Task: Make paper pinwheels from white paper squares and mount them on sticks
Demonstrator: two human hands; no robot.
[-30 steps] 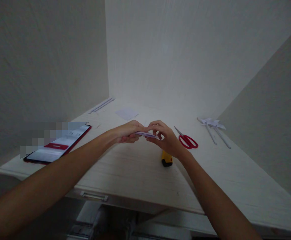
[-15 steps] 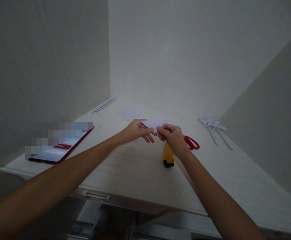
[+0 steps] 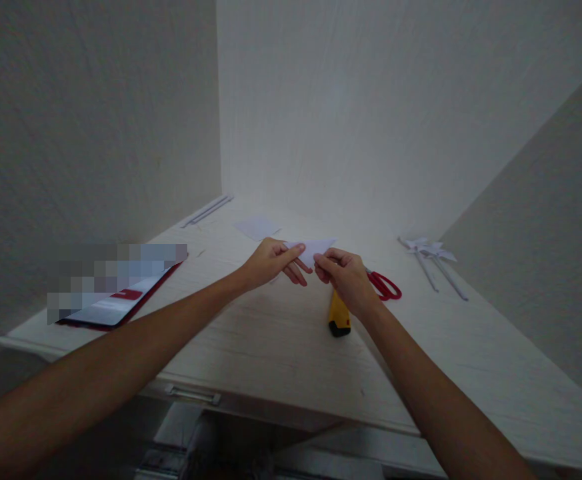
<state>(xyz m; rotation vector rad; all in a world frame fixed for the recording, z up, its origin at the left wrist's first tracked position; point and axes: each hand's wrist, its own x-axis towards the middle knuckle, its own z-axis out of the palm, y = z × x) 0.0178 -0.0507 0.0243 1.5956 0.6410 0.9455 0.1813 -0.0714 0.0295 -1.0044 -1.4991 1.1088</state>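
Head: paper triangle [image 3: 315, 246], illegible phone screen [image 3: 113, 307]

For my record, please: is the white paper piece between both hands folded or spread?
Apparently folded: the white paper, held between left hand and right hand, has a triangular outline; separate layers are indistinguishable.

White paper triangle [image 3: 317, 247]
Long edge on the far side, held between left hand [image 3: 271, 261] and right hand [image 3: 341, 268].

paper [image 3: 317, 247]: pt. behind L hand [image 3: 275, 261] | scissors [image 3: 387, 287], yel. tool [image 3: 339, 313]: pt. behind R hand [image 3: 343, 272] | phone [image 3: 113, 311]: pt. pixelated
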